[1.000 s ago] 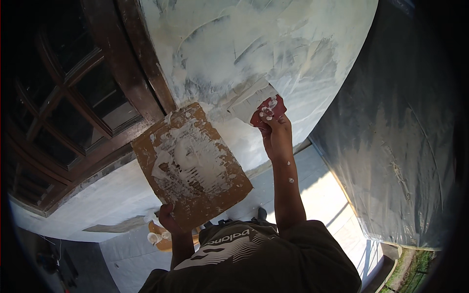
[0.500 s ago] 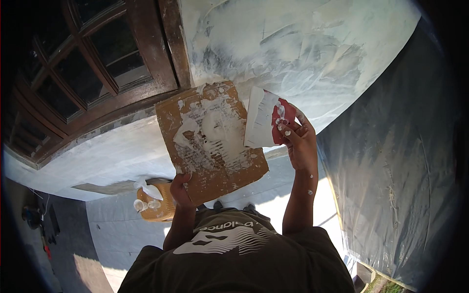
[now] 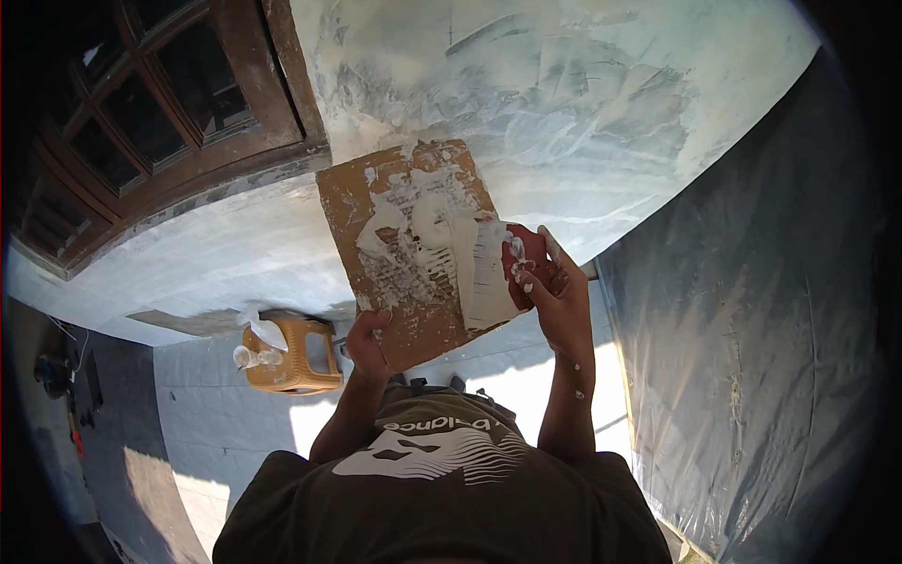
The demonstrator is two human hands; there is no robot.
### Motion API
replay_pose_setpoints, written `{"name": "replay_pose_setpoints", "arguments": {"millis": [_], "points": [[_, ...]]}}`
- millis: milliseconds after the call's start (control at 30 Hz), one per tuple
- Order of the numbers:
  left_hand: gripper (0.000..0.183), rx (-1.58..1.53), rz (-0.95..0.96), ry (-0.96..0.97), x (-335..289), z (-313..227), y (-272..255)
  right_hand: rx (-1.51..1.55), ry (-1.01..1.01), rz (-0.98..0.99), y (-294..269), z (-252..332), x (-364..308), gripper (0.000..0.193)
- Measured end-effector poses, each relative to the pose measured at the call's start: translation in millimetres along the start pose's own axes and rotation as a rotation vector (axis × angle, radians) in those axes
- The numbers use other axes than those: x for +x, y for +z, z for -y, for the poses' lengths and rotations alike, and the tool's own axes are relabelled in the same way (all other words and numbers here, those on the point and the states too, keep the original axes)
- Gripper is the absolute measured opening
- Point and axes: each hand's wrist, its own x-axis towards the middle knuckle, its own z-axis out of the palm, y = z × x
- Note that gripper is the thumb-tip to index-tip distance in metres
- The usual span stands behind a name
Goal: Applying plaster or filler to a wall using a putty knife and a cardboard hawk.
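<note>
My left hand (image 3: 368, 344) grips the lower left corner of a brown cardboard sheet (image 3: 413, 346), thumb on top and the other fingers hidden beneath. White putty (image 3: 406, 252) is smeared thickly over the middle of the sheet. My right hand (image 3: 562, 303) is closed round the red part of a wide, flat putty spreader (image 3: 523, 259), which has white putty on its face. The spreader's coated side overlaps the right part of the cardboard. Spots of putty dot my right fingers and forearm.
Ahead stands a wall (image 3: 564, 103) patched with white and grey putty. A brown wooden window frame (image 3: 249, 141) is at the left. An orange plastic stool (image 3: 293, 362) holds a white bag and clear cups. Dark plastic sheeting (image 3: 733, 310) hangs at the right.
The spreader has come down and left, from beside the cardboard's upper right edge onto its right part. The cardboard has shifted slightly right, and the whole view has moved a little.
</note>
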Motion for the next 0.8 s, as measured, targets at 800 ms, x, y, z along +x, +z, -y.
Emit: {"name": "replay_pose_setpoints", "arguments": {"millis": [800], "points": [[0.048,-0.016,-0.018,-0.006,8,104,70,0.807,0.085,0.008,-143,56,40,0.035]]}}
